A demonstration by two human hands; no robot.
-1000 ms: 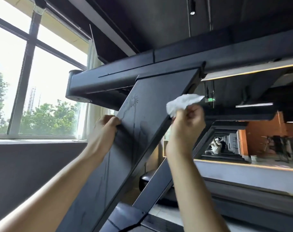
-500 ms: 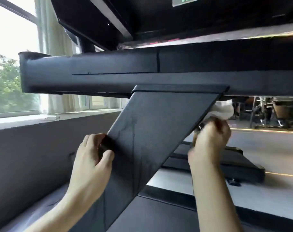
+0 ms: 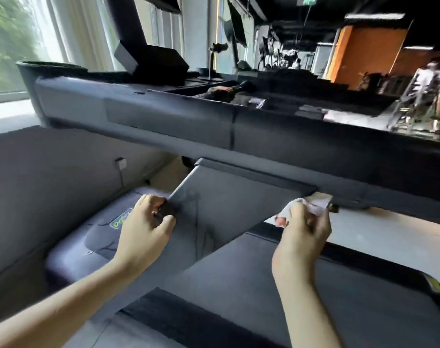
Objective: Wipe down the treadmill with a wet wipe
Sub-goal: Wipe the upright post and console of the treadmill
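The black treadmill fills the head view. Its slanted upright point(image 3: 229, 207) runs down from the long handrail bar point(image 3: 188, 124) toward the belt deck point(image 3: 302, 297). My left hand point(image 3: 146, 227) grips the upright's left edge, fingers curled round it. At the upright's right edge, just under the handrail bar, my right hand point(image 3: 304, 227) pinches a crumpled white wet wipe point(image 3: 314, 205). Streaks show on the upright's face between my hands.
A grey wall and window sill point(image 3: 8, 114) lie to the left. The motor cover point(image 3: 93, 239) with a green logo sits below my left hand. The console tray point(image 3: 226, 92) holds dark items. More gym machines and an orange wall point(image 3: 364, 51) stand behind.
The view has swung from looking up under the handrail to looking down over it. Both hands stay on the upright's edges, the right one still holding the wipe.
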